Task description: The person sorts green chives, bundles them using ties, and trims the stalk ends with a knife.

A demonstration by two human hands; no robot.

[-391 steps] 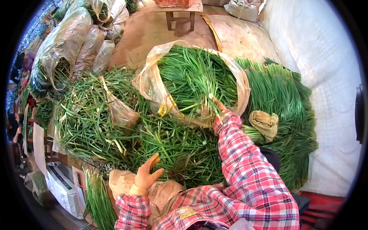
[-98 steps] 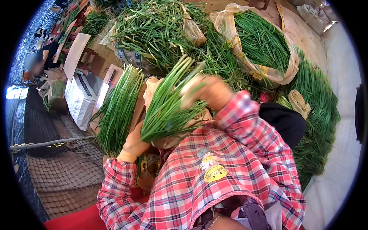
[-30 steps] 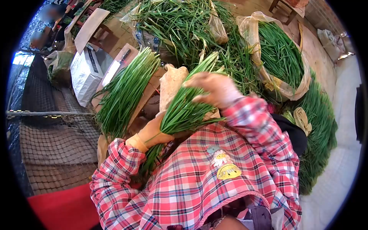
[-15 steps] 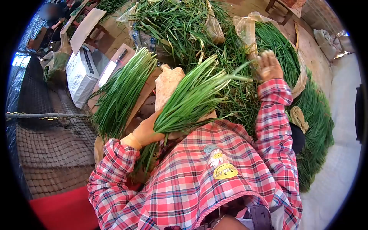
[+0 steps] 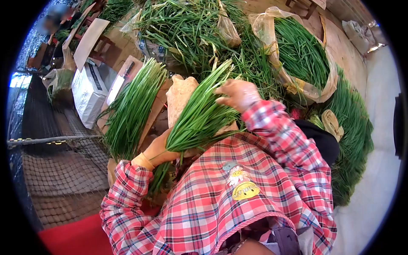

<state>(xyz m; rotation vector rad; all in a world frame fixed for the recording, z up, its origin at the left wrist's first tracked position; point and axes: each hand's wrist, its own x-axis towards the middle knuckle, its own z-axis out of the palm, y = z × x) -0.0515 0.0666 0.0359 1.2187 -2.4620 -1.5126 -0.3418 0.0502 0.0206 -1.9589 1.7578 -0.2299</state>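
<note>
A bunch of long green stalks [image 5: 199, 117] with pale ends pointing up and away lies across my lap, and my left hand [image 5: 161, 148] is wrapped round its lower, leafy part. My right hand [image 5: 239, 94] is at the bunch's upper right side, fingers curled together; whatever they pinch is too small to make out. Left of the held bunch, another green bunch [image 5: 135, 110] rests on a board. A tan cloth [image 5: 180, 95] covers my knee between the two bunches.
Loose stalks [image 5: 182, 32] are heaped ahead. An open plastic bag [image 5: 278, 70] of greens stands at the upper right, with more greens [image 5: 350, 136] along the right. At the left are a white box [image 5: 88, 95], a knife [image 5: 129, 68], netting [image 5: 63, 174] and people farther off.
My right hand went out to the right beside the plastic bag with its fingers spread, then came back to the bunch. My left hand has kept its hold on the stalks.
</note>
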